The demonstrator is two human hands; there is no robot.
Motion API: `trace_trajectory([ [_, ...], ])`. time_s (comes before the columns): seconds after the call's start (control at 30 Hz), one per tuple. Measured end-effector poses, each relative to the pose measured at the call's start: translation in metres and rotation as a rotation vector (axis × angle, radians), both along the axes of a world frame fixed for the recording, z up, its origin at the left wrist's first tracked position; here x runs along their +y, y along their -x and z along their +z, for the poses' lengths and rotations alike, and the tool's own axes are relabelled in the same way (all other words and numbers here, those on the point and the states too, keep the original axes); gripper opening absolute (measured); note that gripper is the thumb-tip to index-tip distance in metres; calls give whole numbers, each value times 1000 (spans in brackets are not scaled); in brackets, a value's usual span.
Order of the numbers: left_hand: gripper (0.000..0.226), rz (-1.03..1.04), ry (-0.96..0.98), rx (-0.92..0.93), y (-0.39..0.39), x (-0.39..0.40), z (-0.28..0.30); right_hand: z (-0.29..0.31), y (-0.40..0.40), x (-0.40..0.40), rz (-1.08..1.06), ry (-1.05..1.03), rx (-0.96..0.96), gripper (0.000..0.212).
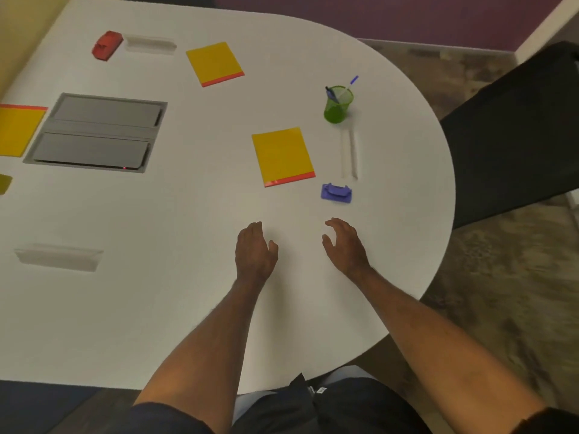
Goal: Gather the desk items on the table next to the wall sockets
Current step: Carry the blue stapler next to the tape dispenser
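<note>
Both hands empty over the white desk (188, 277), nothing gathered yet by the look of it. Left hand (255, 249) palm down, fingers loosely together, holding nothing. Right hand (344, 245) half open, fingers curled forward, holding nothing.

Socket panel (97, 133) is recessed in the desk, well off to the left. Items are scattered: blue stapler (336, 193) just ahead of the right hand, long axis roughly crosswise to the forearm; yellow notepad (282, 155) just beyond, ahead of the gap between the hands; green pen cup (338, 104) further out on the right, with a clear ruler (349, 155) lying between it and the stapler. Second notepad (214, 62) and red stapler (106, 45) sit far side; a third pad (18, 130) already touches the panel's left edge.

Likely first grab: blue stapler, right hand nearer, short reach forward, then carry leftward across to the panel.
</note>
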State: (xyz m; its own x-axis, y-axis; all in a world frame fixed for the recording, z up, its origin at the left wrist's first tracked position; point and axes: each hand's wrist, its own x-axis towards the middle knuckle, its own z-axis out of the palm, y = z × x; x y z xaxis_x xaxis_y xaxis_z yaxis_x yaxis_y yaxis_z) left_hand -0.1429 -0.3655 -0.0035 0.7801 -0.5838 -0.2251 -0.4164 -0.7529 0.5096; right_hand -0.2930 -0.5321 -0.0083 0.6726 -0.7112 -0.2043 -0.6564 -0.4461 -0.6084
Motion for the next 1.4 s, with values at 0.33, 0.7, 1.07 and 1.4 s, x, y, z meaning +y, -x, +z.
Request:
trace_trajectory([
  [0.33, 60, -60, 15, 102, 22, -103, -11, -30, 20, -91, -192, -91, -59, 36],
  [0.7, 65, -8, 38, 331, -12, -201, -52, -75, -31, -148, -380, -250, -143, 36],
  [1.07, 60, 165, 102, 529, -31, -249, -94, -107, -74, -158, -622, -396, -175, 42],
  [1.4, 26, 318, 161, 644, -29, -261, -97, -107, -88, -170, -734, -590, -210, 44],
])
